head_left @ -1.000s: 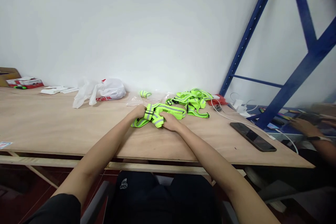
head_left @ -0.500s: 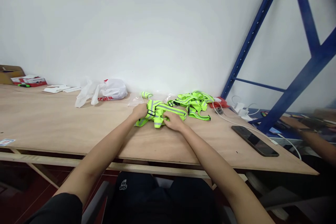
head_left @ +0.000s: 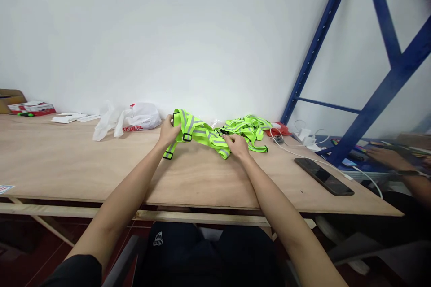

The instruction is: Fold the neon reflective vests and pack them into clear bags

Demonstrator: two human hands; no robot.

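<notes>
A neon-yellow reflective vest (head_left: 201,131) made of straps, with grey stripes and black buckles, stretches between my two hands. At its left end my left hand (head_left: 169,131) is closed on the straps, lifting that end off the table. One loose strap with a buckle hangs below it. My right hand (head_left: 236,144) pinches the vest's other end, low over the tabletop. Just behind my right hand lies a tangled pile of similar reflective straps (head_left: 251,126), close to the vest or touching it.
The wooden table (head_left: 101,161) runs along a white wall. A white plastic bag (head_left: 145,116) stands left. At right are a phone (head_left: 323,176), a white cable (head_left: 308,159), a red bag (head_left: 281,130) and a blue metal rack (head_left: 311,45). Another person's hand (head_left: 385,157) is beyond the rack.
My left hand has raised its end of the vest and moved left. My right hand has shifted right, so the bunched vest is now spread out between them.
</notes>
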